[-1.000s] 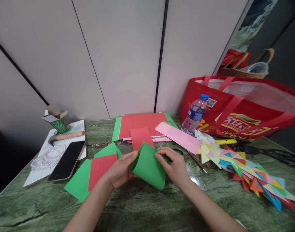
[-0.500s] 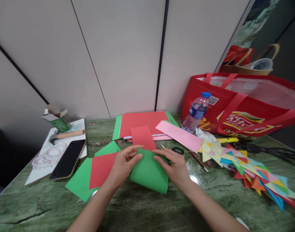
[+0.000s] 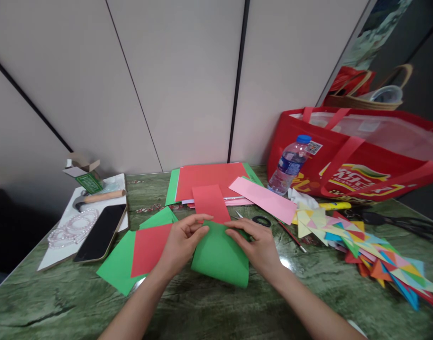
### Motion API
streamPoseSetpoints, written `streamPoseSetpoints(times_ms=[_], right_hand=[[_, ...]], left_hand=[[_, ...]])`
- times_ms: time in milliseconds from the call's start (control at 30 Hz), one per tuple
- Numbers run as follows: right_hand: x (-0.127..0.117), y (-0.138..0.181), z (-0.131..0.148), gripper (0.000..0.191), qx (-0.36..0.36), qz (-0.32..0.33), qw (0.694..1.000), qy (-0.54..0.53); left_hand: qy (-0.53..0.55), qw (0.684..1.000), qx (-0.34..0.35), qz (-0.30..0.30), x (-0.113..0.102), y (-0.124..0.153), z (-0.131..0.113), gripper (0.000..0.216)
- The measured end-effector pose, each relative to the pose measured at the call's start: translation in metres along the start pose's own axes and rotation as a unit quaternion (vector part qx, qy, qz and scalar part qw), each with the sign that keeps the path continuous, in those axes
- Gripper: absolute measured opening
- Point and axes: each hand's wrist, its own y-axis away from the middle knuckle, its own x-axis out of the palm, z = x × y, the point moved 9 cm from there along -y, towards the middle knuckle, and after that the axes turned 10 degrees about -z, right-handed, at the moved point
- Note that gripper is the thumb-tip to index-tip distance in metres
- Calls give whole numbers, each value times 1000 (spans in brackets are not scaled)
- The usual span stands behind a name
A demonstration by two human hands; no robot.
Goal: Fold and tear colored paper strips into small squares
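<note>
A sheet of green paper (image 3: 221, 257), bent over in a curve, is held between my two hands above the table. My left hand (image 3: 184, 241) pinches its upper left corner between thumb and fingers. At the upper right corner, my right hand (image 3: 256, 243) grips the same sheet. Just beyond its top edge lies a red paper strip (image 3: 210, 203). Beside my left wrist, a red paper piece (image 3: 151, 249) rests on green paper (image 3: 113, 269). Scissors (image 3: 261, 220) lie partly hidden behind my right hand, with a thin red stick (image 3: 290, 235) next to them.
A stack of coloured paper (image 3: 209, 177) and a pink strip (image 3: 264, 199) lie at the back. Leftward are a phone (image 3: 101, 233), a hammer (image 3: 101, 196), beads (image 3: 74, 229) and a small box (image 3: 87, 179). A water bottle (image 3: 289, 165), red bag (image 3: 344, 151) and folded paper pieces (image 3: 372, 250) stand rightward.
Both hands keep their pinch on the green paper. The curved lower part of the sheet has shifted very slightly down and right; the view has moved a little.
</note>
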Motion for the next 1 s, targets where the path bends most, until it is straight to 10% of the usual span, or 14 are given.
streamPoseSetpoints(times_ms=[1000], right_hand=[[1, -1, -23, 8, 123, 27, 992, -26]], left_hand=[[-42, 997, 57, 14, 1, 2, -8, 21]])
